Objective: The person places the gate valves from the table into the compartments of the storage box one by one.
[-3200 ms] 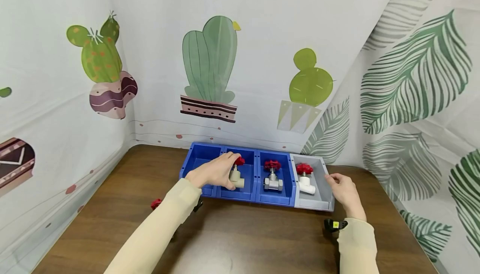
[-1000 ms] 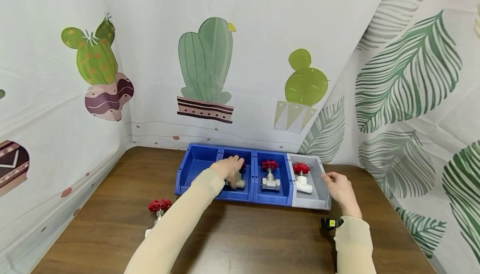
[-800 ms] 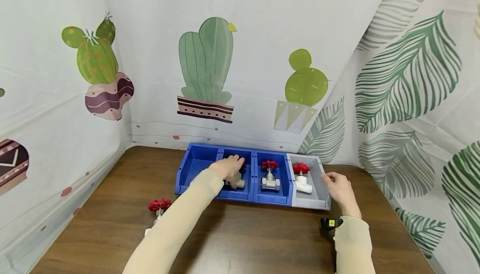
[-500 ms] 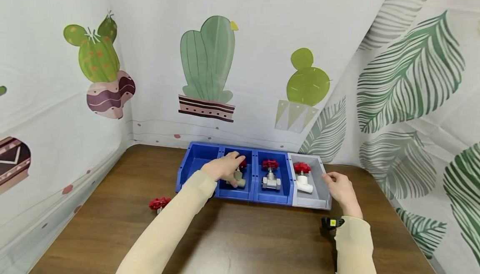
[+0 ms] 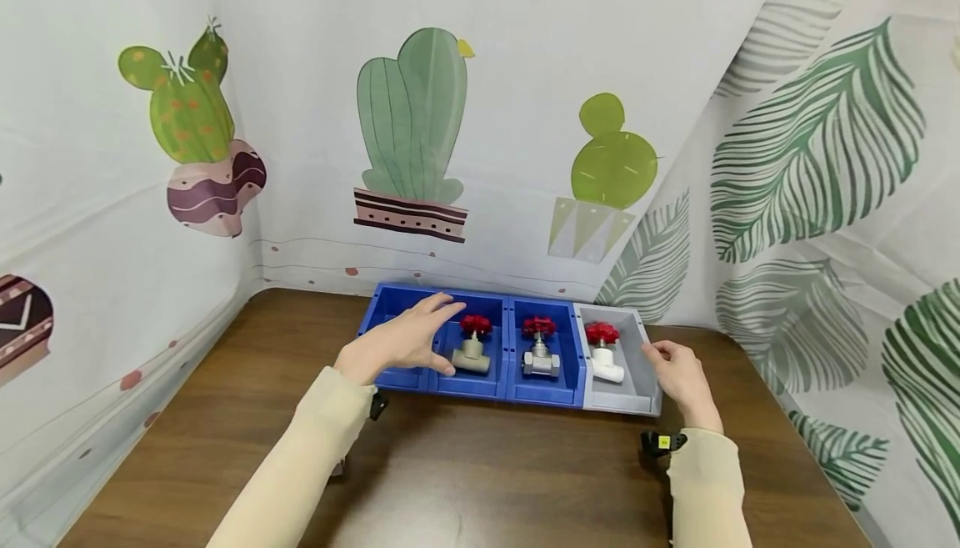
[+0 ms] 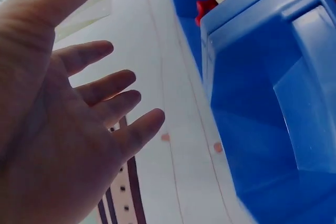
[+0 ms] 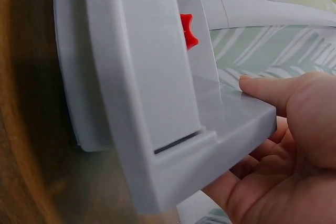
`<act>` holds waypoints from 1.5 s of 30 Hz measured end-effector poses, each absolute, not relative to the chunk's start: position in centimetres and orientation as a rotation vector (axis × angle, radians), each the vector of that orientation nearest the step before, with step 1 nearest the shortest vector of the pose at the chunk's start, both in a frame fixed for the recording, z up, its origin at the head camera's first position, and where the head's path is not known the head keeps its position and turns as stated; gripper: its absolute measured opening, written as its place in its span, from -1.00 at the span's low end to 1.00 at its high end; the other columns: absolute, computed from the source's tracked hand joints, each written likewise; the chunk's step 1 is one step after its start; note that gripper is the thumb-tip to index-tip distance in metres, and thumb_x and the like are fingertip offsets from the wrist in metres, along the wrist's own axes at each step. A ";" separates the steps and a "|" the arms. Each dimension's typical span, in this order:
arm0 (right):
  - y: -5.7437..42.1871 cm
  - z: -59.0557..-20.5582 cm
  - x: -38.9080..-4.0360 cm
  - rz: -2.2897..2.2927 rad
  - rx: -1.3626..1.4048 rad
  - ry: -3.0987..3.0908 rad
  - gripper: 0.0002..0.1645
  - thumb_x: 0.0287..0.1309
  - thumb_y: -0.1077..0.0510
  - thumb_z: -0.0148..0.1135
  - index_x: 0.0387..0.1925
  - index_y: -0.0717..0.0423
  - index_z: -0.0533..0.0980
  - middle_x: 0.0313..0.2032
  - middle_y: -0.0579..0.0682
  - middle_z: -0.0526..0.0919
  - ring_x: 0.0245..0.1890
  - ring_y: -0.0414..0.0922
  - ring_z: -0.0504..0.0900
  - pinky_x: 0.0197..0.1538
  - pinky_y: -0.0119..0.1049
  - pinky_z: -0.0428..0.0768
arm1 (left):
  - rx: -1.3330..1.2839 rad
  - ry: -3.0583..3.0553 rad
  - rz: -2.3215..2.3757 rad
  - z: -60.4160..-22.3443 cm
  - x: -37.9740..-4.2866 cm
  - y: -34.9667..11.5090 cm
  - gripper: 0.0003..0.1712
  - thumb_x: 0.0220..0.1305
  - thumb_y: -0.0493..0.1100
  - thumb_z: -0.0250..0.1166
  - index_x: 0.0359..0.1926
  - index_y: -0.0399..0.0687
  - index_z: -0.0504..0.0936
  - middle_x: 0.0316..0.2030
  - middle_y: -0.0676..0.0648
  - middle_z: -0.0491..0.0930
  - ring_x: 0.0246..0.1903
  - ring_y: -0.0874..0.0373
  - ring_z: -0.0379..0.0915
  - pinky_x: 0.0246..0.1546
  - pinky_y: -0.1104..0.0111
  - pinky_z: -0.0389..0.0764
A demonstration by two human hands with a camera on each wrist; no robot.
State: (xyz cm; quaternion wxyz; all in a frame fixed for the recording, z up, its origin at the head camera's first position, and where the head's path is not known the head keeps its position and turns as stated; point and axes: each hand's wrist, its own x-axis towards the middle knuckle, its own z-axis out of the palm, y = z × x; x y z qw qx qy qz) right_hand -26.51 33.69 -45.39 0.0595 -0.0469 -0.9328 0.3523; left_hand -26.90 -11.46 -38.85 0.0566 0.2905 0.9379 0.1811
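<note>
My left hand hovers over the leftmost blue bin, thumb and fingers spread with nothing between them. Just right of its fingertips, a beige tee-shaped valve with a red handwheel lies in the second blue bin. In the left wrist view the palm faces the camera, beside a blue bin. My right hand pinches the right wall of the grey bin; the right wrist view shows the thumb over the rim and fingers outside. A white valve lies in that bin.
The third blue bin holds a silver metal valve with a red handwheel. All the bins stand in a row along the back of the wooden table, against a printed cloth. The left forearm hides most of something on the table.
My left hand has come away from the beige valve and moved left, its fingers spreading. The valve stays in the second bin. My right hand keeps its place on the grey bin.
</note>
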 end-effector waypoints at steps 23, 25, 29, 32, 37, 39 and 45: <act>33.6 -45.3 -26.3 1.095 -0.176 -2.805 -0.46 0.45 -0.06 0.00 0.02 0.38 0.53 -0.15 0.25 0.62 -0.12 0.13 0.52 -0.17 -0.07 0.45 | 0.826 2.860 0.744 -41.4 -20.8 -22.8 0.19 -0.05 0.43 0.38 0.43 -0.18 0.23 0.35 -0.31 0.20 0.27 -0.19 0.26 0.18 -0.06 0.37; 33.6 -45.3 -26.2 1.100 -0.178 -2.810 -0.45 0.45 -0.07 -0.01 0.03 0.38 0.52 -0.15 0.25 0.62 -0.12 0.13 0.51 -0.17 -0.08 0.45 | 0.810 2.860 0.766 -41.8 -20.2 -23.7 0.14 0.00 0.36 0.42 0.43 -0.21 0.24 0.33 -0.29 0.23 0.24 -0.17 0.29 0.17 -0.05 0.38; 33.5 -45.2 -26.1 1.125 -0.186 -2.821 -0.44 0.45 -0.08 -0.02 0.05 0.37 0.52 -0.11 0.27 0.61 -0.10 0.13 0.50 -0.15 -0.07 0.45 | 0.806 2.853 0.810 -42.9 -19.0 -25.1 0.06 0.06 0.25 0.45 0.40 -0.26 0.26 0.29 -0.24 0.31 0.23 -0.14 0.31 0.15 -0.07 0.37; 33.5 -45.1 -26.1 1.119 -0.183 -2.820 -0.44 0.46 -0.08 -0.01 0.05 0.38 0.52 -0.11 0.27 0.61 -0.10 0.13 0.51 -0.16 -0.07 0.45 | 0.790 2.858 0.821 -43.7 -18.2 -25.9 0.05 0.06 0.25 0.44 0.40 -0.26 0.27 0.27 -0.21 0.34 0.24 -0.12 0.30 0.15 -0.08 0.37; 33.4 -45.1 -26.2 1.096 -0.169 -2.815 -0.46 0.45 -0.06 0.00 0.03 0.38 0.52 -0.14 0.26 0.62 -0.12 0.13 0.51 -0.17 -0.08 0.44 | 0.796 2.882 0.831 -44.5 -17.0 -26.7 0.07 0.03 0.28 0.45 0.37 -0.28 0.29 0.23 -0.20 0.37 0.20 -0.12 0.34 0.11 -0.07 0.41; 33.4 -45.2 -26.2 1.096 -0.170 -2.818 -0.46 0.45 -0.05 0.00 0.03 0.38 0.52 -0.15 0.25 0.62 -0.12 0.12 0.51 -0.17 -0.08 0.44 | 0.805 2.881 0.829 -44.7 -16.5 -26.9 0.08 0.02 0.31 0.44 0.37 -0.29 0.30 0.21 -0.20 0.39 0.18 -0.12 0.36 0.08 -0.06 0.44; 33.4 -45.4 -26.3 1.094 -0.167 -2.817 -0.47 0.44 -0.05 0.00 0.02 0.38 0.53 -0.16 0.24 0.63 -0.12 0.13 0.52 -0.17 -0.08 0.44 | 0.758 2.869 0.826 -45.3 -15.6 -26.9 0.10 -0.01 0.35 0.43 0.37 -0.26 0.31 0.20 -0.17 0.37 0.14 -0.09 0.39 0.07 -0.03 0.46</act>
